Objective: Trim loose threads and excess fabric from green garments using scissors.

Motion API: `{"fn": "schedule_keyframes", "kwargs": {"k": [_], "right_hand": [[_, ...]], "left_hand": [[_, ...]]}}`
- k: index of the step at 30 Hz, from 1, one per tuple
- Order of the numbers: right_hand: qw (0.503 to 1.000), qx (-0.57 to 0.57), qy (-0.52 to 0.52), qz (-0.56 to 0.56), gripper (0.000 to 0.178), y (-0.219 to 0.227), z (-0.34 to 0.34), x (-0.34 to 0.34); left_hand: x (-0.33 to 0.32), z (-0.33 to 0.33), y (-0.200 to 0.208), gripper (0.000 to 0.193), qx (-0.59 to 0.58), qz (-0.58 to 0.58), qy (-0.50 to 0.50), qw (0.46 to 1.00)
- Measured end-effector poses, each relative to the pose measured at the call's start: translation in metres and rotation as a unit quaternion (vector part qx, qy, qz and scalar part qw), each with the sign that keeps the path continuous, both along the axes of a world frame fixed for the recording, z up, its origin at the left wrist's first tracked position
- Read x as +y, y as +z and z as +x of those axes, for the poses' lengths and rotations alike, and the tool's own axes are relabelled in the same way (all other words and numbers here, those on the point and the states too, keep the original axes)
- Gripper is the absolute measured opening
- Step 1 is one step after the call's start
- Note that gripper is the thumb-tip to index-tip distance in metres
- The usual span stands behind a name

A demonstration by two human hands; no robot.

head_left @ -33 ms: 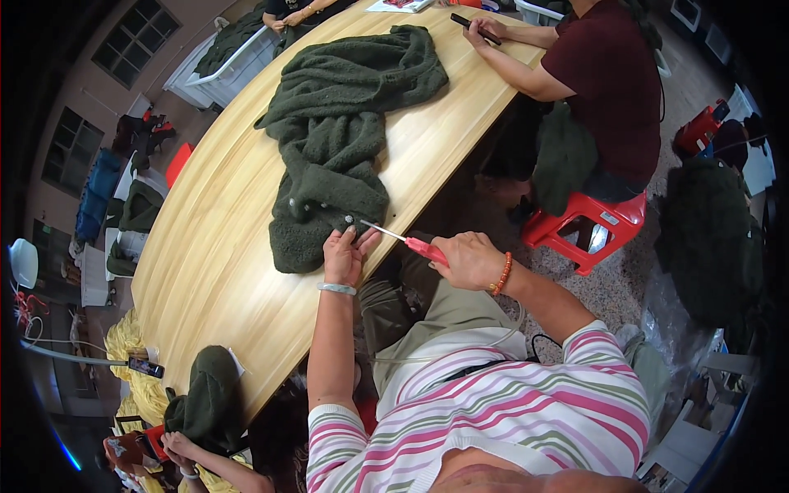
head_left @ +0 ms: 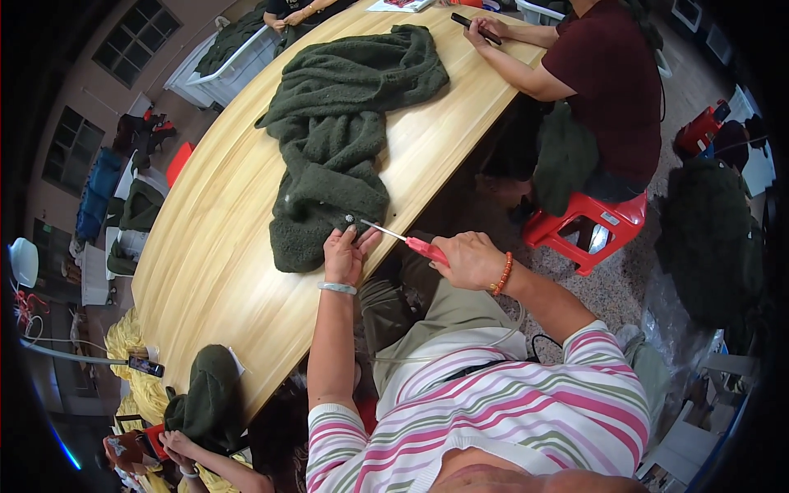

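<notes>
A dark green fuzzy knit garment [head_left: 329, 177] lies bunched lengthwise on the table. At its near end my left hand [head_left: 345, 256] is closed on the garment's edge, with the thumb just below a small shiny round button [head_left: 349, 219]. My right hand [head_left: 470, 261] is wrapped round the handle of a slim tool with a pink-red handle [head_left: 427, 251] and a thin metal shaft. The shaft points left, its tip at the cloth beside the button and above my left fingers. What shape the tip has is too small to tell.
The curved wooden table [head_left: 214, 271] stretches away to the left. A person in a dark red shirt [head_left: 610, 90] sits at the right on a red stool [head_left: 588, 234], holding a phone [head_left: 477, 29]. Another worker's hands handle a green garment [head_left: 209, 398] at lower left. Green cloth [head_left: 711, 238] is piled far right.
Small light spots on the garment left of the button no longer show as they did; the cloth there looks slightly shifted. My hands and the tool have hardly moved.
</notes>
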State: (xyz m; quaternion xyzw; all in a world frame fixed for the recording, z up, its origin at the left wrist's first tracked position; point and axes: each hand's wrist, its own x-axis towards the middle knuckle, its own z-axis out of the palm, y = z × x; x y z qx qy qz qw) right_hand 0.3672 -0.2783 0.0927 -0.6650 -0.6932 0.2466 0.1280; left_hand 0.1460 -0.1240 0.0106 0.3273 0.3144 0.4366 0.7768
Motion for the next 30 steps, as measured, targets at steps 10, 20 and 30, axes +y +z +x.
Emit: {"fn": "schedule_keyframes", "kwargs": {"k": [10,20,30], "right_hand": [[0.999,0.018,0.018,0.035,0.027,-0.007,-0.002,-0.002],[0.993,0.108,-0.035,0.033,0.031,-0.012,0.022,0.015],[0.987,0.161,-0.01,0.018,0.031,-0.012,0.031,0.059]], "left_hand": [[-0.017,-0.008,0.007,0.021,0.027,0.023,-0.009,0.999],[-0.088,-0.162,0.077,0.032,0.39,0.023,-0.198,0.899],[-0.015,-0.211,0.125,0.037,0.757,0.289,0.154,0.566]]}}
